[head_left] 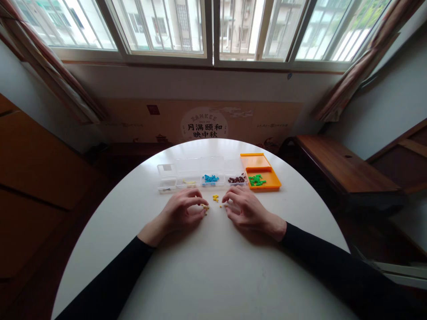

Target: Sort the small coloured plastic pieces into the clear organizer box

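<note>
My left hand [187, 206] rests on the white table, its thumb and index finger apart. Small yellowish pieces [206, 207] lie at its fingertips, partly hidden by them. My right hand [247, 211] is opposite, fingers curved and thumb apart, with nothing visible held. One tiny yellow piece [220, 206] lies just left of its fingertips. Between the hands and slightly farther off sits a little cluster of bright yellow pieces [215, 198], resembling tiny building bricks. What lies under the curled fingers of either hand is hidden.
Behind my hands stand clear lidded boxes [176, 181] holding pale yellow pieces [189, 182], blue pieces [211, 179] and dark brown pieces [236, 180]. An orange box [274, 180] with green pieces [256, 180] is at their right. The round table [213, 275] has a curved far edge.
</note>
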